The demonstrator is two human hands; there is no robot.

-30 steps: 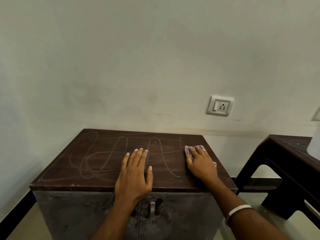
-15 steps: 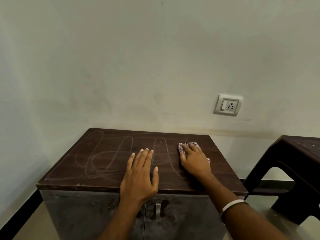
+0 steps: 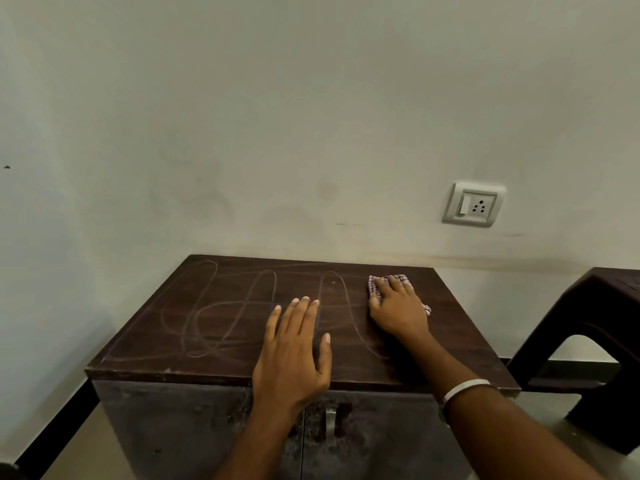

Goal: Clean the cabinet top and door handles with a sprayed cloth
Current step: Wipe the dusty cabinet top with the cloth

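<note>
The right hand [image 3: 398, 306] is pressing the cloth [image 3: 375, 284] flat-fingered near the cabinet top's [image 3: 214, 306] back edge; the left hand [image 3: 294, 351] is resting open (streaks risk remaining if pressure lightens).

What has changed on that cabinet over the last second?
The right hand, pressing the checked cloth, slid it leftward and toward the wall across the cabinet top. Nothing was picked up or released. The left hand stays flat near the front edge, and the looping wipe marks look the same.
</note>
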